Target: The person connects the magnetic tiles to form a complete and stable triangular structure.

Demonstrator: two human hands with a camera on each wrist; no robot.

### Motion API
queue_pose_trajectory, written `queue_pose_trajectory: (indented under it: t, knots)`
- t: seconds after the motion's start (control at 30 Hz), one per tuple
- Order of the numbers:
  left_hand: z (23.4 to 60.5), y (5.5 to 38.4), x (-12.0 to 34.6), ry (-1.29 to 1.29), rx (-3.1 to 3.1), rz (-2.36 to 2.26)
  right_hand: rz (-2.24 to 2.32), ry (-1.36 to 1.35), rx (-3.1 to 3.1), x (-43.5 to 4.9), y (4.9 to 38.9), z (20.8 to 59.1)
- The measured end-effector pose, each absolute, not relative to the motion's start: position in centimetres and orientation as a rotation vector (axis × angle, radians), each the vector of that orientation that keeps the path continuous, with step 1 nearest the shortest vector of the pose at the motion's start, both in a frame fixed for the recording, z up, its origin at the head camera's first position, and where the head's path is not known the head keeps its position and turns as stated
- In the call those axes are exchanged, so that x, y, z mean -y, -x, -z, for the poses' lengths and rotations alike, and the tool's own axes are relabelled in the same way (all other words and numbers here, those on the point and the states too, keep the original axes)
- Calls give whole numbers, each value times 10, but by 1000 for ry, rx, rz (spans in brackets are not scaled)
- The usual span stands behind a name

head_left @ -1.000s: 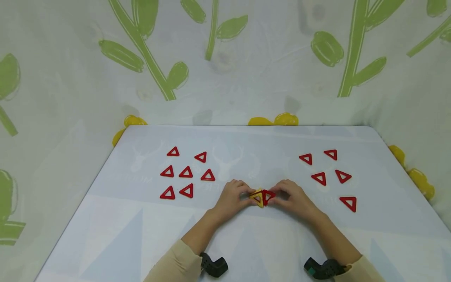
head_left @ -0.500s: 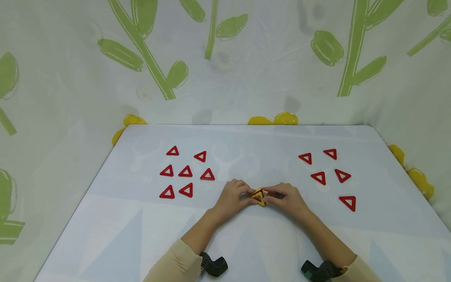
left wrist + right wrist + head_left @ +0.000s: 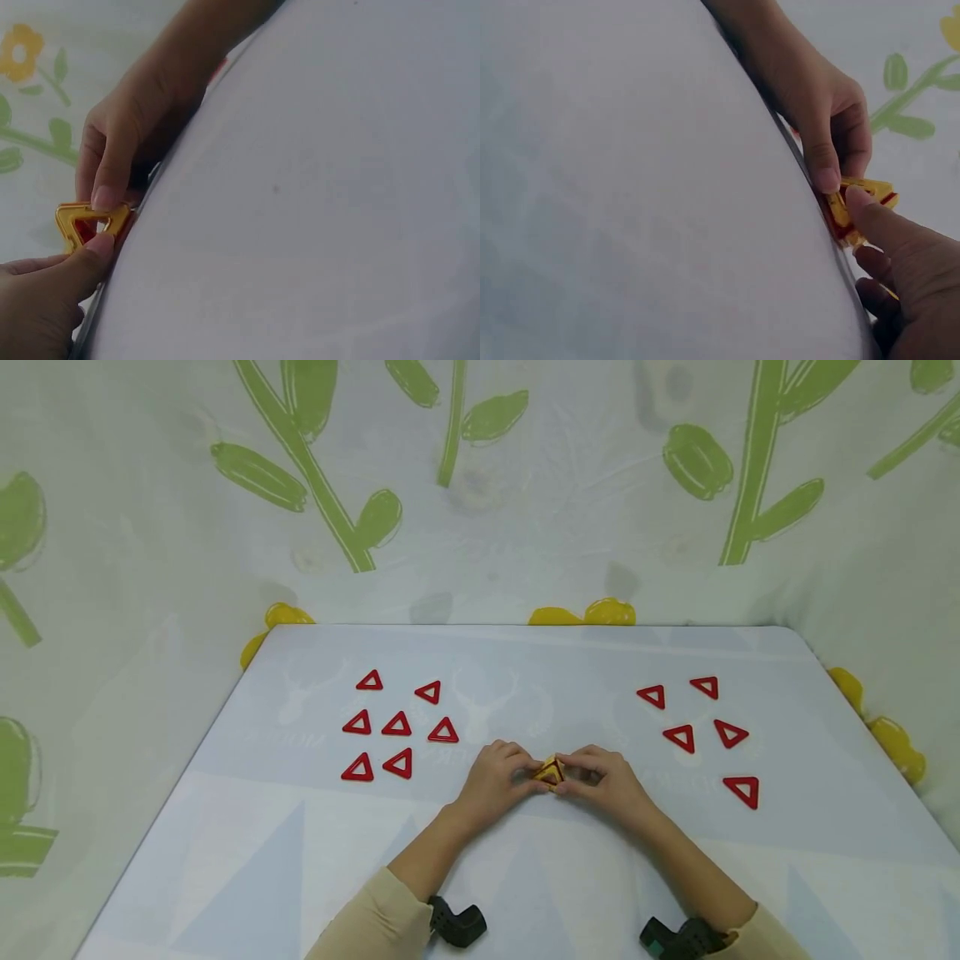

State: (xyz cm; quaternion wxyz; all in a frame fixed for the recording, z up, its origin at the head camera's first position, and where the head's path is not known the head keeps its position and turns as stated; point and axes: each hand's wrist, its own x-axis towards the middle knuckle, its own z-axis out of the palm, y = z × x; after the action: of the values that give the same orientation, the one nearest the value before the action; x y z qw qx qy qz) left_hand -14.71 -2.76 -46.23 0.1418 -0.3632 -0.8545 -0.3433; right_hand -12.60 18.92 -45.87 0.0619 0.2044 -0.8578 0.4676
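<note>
Between both hands, at the middle of the table, is a small block of yellow and red triangular magnetic tiles [image 3: 550, 772], put together at angles. My left hand [image 3: 495, 777] pinches its left side between thumb and fingers. On the opposite side my right hand [image 3: 611, 783] pinches it too. A yellow triangular frame [image 3: 73, 219] faces the left wrist view, with red showing through its opening. In the right wrist view the right thumb [image 3: 870, 214] presses a yellow face, and red edges show beneath. Fingers cover much of the block, so its full shape cannot be told.
Several red triangle tiles [image 3: 396, 724] lie flat and apart on the left of the white table [image 3: 525, 660]. More red triangle tiles [image 3: 679, 738] are spread on the right. Behind the table's far edge hangs a leaf-patterned cloth [image 3: 570, 527].
The right hand has moved slightly left, bringing its red triangle tile up against the yellow piece. That red tile no longer shows separately, and the block looks more compact. My left hand stays put.
</note>
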Motion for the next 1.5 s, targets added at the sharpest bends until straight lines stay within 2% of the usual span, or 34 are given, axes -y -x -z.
queue_pose_trajectory:
  t: [0.53, 0.87, 1.17, 1.5]
  knots:
    - [461, 151, 24, 860, 2673, 1044, -1294, -516, 2565, -183, 128, 458]
    - [462, 164, 22, 836, 2712, 1114, -1178, -594, 2539, -184, 141, 461]
    - [461, 182, 15, 734, 2699, 1124, -1119, -472, 2534, -180, 163, 461]
    - [461, 208, 4, 554, 2813, 1127, -1247, -242, 2700, -176, 191, 452]
